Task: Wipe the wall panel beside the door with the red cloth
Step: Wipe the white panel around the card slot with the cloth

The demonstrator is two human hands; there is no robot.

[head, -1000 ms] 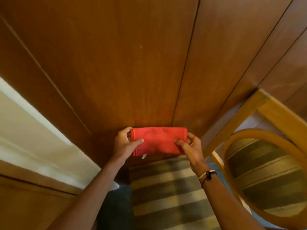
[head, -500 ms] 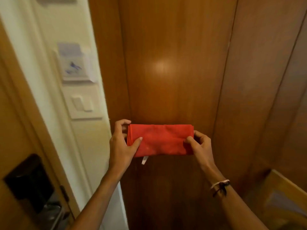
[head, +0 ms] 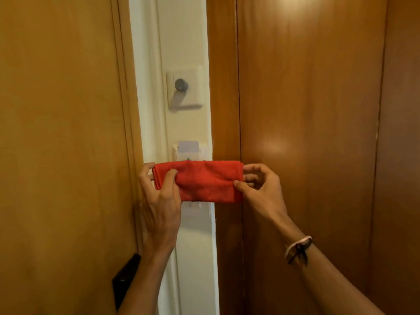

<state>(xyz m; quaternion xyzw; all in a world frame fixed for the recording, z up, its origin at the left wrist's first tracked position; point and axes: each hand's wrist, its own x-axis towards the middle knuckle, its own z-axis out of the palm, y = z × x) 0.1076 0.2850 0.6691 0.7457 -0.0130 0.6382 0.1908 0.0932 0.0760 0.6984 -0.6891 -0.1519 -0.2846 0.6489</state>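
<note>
A folded red cloth (head: 204,180) is stretched flat between both hands at chest height. My left hand (head: 159,201) pinches its left end, thumb in front. My right hand (head: 261,189) pinches its right end. Behind the cloth runs a narrow cream wall panel (head: 181,42) between the light wooden door (head: 61,133) on the left and dark wood panelling (head: 306,110) on the right. The cloth is held in front of the panel; I cannot tell whether it touches it.
On the cream panel sit a plate with a round grey knob (head: 181,84), a key-card holder (head: 189,150) just above the cloth, and a switch plate partly hidden below it. A black lock plate (head: 125,278) is on the door at lower left.
The view has swung up and left from the floor, rug and chair to the door and cream panel. Both hands keep hold of the cloth, now in front of the cream panel.
</note>
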